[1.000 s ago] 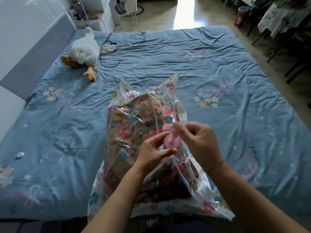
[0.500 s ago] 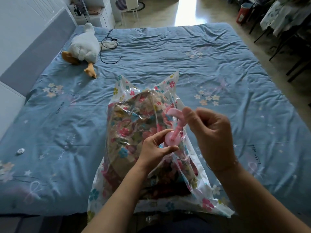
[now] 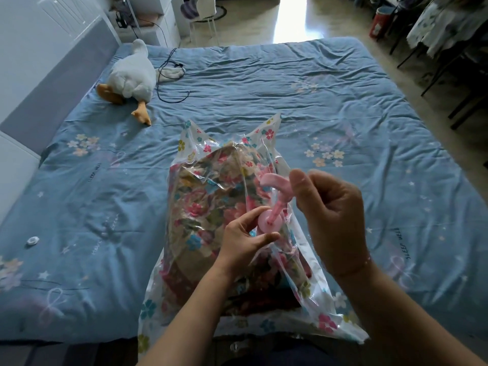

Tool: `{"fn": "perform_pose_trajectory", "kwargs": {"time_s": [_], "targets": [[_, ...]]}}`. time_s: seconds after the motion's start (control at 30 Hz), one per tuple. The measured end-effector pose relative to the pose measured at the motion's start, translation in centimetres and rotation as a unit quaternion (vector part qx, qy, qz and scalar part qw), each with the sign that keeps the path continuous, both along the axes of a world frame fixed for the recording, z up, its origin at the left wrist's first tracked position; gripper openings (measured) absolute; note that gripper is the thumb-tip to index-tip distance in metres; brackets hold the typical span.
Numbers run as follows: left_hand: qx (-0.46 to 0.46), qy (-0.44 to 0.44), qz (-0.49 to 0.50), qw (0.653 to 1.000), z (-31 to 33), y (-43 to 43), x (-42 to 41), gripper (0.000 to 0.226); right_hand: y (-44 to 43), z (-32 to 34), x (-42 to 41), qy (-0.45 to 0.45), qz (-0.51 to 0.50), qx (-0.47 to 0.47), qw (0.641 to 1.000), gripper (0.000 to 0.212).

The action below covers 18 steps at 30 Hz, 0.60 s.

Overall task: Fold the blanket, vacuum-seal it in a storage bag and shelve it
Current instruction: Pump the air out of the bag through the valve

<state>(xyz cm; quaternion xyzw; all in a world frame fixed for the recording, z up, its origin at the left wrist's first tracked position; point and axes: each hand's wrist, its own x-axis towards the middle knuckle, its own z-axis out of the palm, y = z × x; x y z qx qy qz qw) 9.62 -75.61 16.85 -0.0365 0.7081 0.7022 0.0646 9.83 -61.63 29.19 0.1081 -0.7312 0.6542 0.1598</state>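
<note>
The storage bag (image 3: 327, 320) lies on the bed's (image 3: 343, 101) near edge with the folded blanket (image 3: 200, 196) inside it. On top of the bag the left hand (image 3: 243, 241) has its grip pinched on the pink valve (image 3: 266, 223), and just beyond, the right hand (image 3: 330, 220) pinches the lifted cap (image 3: 274, 183). As I judge it, a hard tug could tear the thin film around the valve or snap the tether, and a poorly seated cap would leak air.

One view, head-worn, wide-angle. Faces forward and down along the bed (image 3: 330, 107), floor (image 3: 250, 25) at top of frame. Left hand (image 3: 245, 241) and right hand (image 3: 332, 220) near the lens, low centre; forearms (image 3: 184, 326) enter from bottom edge.
</note>
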Motion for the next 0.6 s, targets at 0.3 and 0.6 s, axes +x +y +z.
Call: {"fn": "perform_pose_trajectory", "kwargs": {"time_s": [0.3,0.6], "targets": [[-0.016,0.011,-0.008,1.0,0.1,0.3,0.1,0.063,0.2,-1.3,0.1,-0.045,-0.009,0.011,0.999,0.065],[-0.032,0.021,-0.011,0.999,0.0,0.6,0.1,0.059,0.2,-5.7,0.1,-0.157,-0.02,0.079,0.984,0.088]]}}
